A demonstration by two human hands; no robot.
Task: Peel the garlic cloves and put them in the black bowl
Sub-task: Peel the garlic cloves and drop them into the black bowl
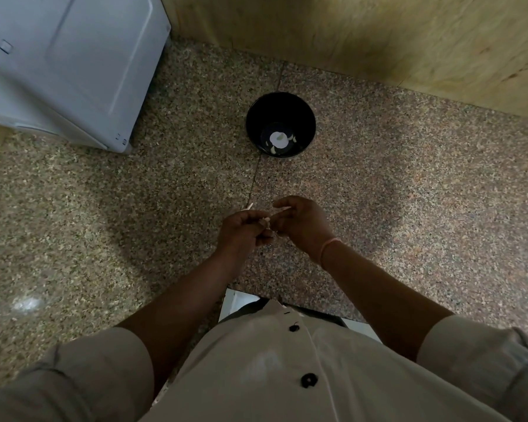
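Note:
The black bowl [280, 123] stands on the speckled granite counter [409, 193], a little beyond my hands. Pale garlic pieces [279, 140] lie at its bottom. My left hand [244, 228] and my right hand [302, 222] meet above the counter, fingertips pinched together on a small garlic clove [265, 221] that is mostly hidden between them. A thin strip of papery skin [282, 211] sticks out from my right fingers. A pale sliver [249, 206] lies on the counter just past my left hand.
A white appliance [64, 65] fills the back left corner. A wooden wall panel [378, 35] runs along the back. The counter's front edge [287, 303] is close to my body, with my pale shirt below it.

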